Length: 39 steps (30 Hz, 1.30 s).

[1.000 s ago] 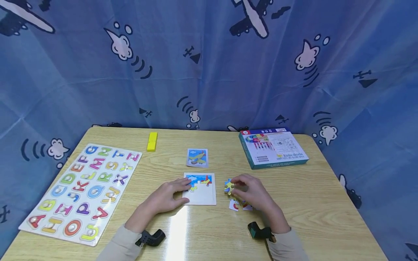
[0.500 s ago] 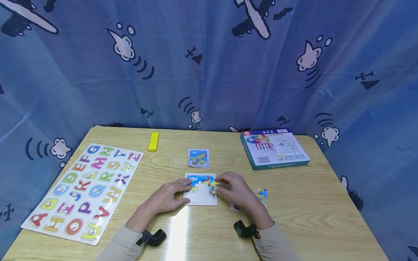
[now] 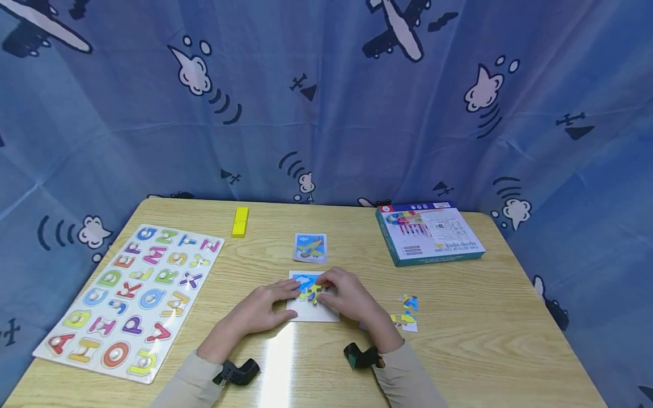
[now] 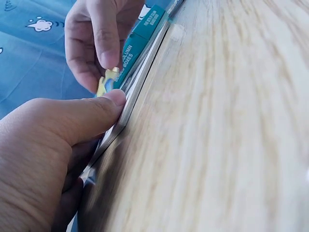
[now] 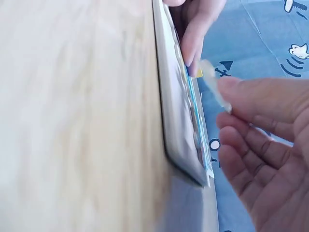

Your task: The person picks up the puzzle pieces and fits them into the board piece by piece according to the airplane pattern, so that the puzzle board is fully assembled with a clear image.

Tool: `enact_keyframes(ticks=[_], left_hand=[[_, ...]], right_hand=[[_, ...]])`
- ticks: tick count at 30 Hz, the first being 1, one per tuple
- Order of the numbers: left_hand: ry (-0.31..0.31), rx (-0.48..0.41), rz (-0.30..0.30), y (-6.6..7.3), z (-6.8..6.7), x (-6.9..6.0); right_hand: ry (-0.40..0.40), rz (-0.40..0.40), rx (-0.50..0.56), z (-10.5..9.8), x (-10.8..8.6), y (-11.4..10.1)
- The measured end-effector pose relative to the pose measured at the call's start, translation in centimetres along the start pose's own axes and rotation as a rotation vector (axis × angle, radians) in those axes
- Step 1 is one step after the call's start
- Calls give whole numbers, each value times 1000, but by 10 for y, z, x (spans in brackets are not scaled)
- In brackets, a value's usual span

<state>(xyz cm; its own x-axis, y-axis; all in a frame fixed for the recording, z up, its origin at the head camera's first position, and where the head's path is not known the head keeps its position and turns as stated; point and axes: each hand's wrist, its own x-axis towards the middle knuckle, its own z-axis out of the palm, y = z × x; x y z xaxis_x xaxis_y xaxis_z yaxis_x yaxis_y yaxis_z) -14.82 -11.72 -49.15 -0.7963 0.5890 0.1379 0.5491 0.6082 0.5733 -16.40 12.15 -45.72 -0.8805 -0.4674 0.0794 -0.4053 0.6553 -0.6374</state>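
Note:
My left hand [image 3: 262,303] rests at the left side of a white puzzle board [image 3: 311,313], fingers reaching over its edge; the thumb touches the board's near left rim. Blue sky pieces [image 3: 304,279] lie along the board's far side. Between thumb and fingertips, my right hand [image 3: 349,296] pinches a yellow and blue jigsaw piece [image 3: 313,294] over the board's middle. In the right wrist view this piece [image 5: 214,84] is tilted and raised above the board [image 5: 181,121]. The right hand partly hides the board's right side.
Several loose jigsaw pieces [image 3: 405,322] lie right of the board. A picture card [image 3: 310,248] of a yellow plane lies beyond it. An alphabet board [image 3: 130,300] takes up the left, a yellow block [image 3: 240,222] stands behind, and a box [image 3: 431,235] lies back right.
My right hand has carried the jigsaw piece leftward from the loose pieces to over the board's middle. The left hand has kept its place on the board.

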Motion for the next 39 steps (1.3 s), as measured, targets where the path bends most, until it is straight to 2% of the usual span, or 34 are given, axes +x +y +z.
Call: enact_keyframes(ticks=[7, 21, 39], left_hand=[[-6, 5, -5, -1, 1, 1], [-2, 4, -4, 1, 0, 0], [-1, 23, -13, 0, 1, -1]], right_hand=[[-27, 18, -39, 7, 3, -1], [-20, 17, -144, 13, 3, -5], [-9, -2, -207, 15, 1, -6]])
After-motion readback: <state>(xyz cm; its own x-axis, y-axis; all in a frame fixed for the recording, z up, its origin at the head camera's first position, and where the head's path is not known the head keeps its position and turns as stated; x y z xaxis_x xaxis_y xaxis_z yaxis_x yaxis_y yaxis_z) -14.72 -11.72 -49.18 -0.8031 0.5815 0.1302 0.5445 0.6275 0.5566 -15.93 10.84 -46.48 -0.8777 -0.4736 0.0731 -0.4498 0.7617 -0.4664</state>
